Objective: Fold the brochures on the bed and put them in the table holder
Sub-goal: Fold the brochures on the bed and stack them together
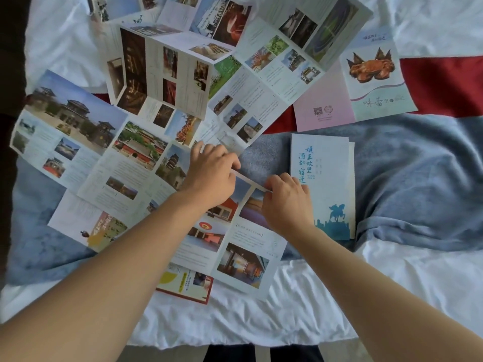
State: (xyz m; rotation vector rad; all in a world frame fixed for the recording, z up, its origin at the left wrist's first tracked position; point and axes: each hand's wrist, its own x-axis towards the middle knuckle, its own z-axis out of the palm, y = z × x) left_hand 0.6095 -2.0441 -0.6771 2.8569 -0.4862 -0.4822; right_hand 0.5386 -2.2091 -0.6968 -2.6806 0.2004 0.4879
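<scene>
The open brochure (pixel 230 244) lies under both forearms, its far edge lifted. The left hand (pixel 211 176) and right hand (pixel 286 202) each pinch that edge; to fold well, they likely should bring it toward the near edge squarely along the printed crease (then press flat). A folded brochure (pixel 324 184) rests just right of the right hand. Beyond the hands, unfolded brochures (pixel 162 82) cover the bed (pixel 418 283). No table holder shows.

The setting was a bedroom, possibly a hotel room. A bed (pixel 261 322) with a creased white sheet filled the view, and a grey-blue blanket (pixel 418 165) and a red cloth (pixel 444 84) lay across it. Unfolded tourist brochures (pixel 162 82) were spread over the bedding.
</scene>
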